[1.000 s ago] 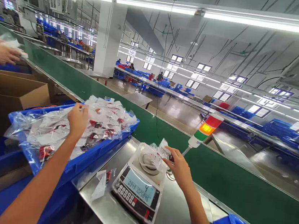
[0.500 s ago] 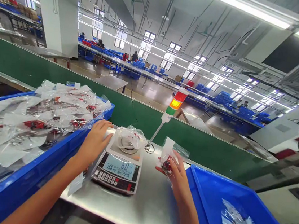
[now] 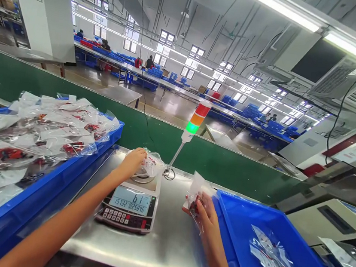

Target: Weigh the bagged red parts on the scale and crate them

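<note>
My left hand (image 3: 133, 163) reaches over a digital weighing scale (image 3: 130, 201), with its fingertips on a clear plastic bag (image 3: 154, 164) lying on the round steel pan. I cannot tell whether those fingers grip the bag. The scale display shows 61 in large digits. My right hand (image 3: 205, 211) holds a second small clear bag (image 3: 195, 196) with a red part inside, partly hidden by my fingers. This hand is beside the scale, just left of a blue plastic tray (image 3: 247, 202).
A blue tray (image 3: 64, 165) heaped with clear bags of red parts lies left of the steel bench (image 3: 164, 248). One bag (image 3: 275, 264) lies in the right tray. Behind the scale stand a stack light (image 3: 195, 120) and a green conveyor side (image 3: 225, 169). Distant workers (image 3: 149, 63) sit among blue crates.
The view has swung right, bringing the right tray in. My right hand lifted a bag off the scale and now sits lower right. My left hand moved onto the pan's bag; the display went from 60 to 61.
</note>
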The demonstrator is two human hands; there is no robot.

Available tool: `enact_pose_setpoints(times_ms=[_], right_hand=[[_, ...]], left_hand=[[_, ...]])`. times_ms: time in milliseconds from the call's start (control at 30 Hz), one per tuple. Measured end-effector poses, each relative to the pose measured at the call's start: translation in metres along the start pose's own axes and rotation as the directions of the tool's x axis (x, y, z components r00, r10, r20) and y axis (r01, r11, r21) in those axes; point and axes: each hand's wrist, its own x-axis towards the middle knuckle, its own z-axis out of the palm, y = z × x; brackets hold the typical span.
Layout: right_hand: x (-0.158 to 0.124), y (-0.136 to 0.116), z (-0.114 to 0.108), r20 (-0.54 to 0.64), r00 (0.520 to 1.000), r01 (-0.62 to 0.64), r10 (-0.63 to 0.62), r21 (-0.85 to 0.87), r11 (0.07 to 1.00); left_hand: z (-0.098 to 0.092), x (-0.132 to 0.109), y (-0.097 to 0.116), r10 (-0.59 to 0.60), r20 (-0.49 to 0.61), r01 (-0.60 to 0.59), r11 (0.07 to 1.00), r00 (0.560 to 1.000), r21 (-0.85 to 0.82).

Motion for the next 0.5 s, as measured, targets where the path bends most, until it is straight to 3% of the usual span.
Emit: enact_pose_setpoints(times_ms=[100,200,333,433,500], right_hand=[[0.022,-0.004,0.021,0.048,0.996,0.085,-0.081,-0.092,0.992],[0.057,-0.008,0.054,0.107,0.97,0.24,-0.216,-0.348,0.906],[0.104,0.0,0.103,0.35,0.891,0.45,-0.29,-0.595,0.666],[0.121,0.012,0.132,0.543,0.826,0.541,-0.151,-0.689,0.483],[0.121,0.018,0.142,0.589,0.804,0.568,-0.082,-0.719,0.4]], left_hand=[[-0.004,0.002,0.003,-0.053,-0.089,0.05,0.998,0.995,-0.031],[-0.03,-0.009,0.007,-0.123,-0.246,0.115,0.992,0.961,-0.049],[-0.096,-0.05,0.007,-0.172,-0.484,0.194,0.981,0.858,-0.004],[-0.147,-0.092,0.001,-0.157,-0.613,0.281,0.954,0.774,0.11],[-0.173,-0.121,-0.006,-0.158,-0.65,0.369,0.907,0.743,0.201]])
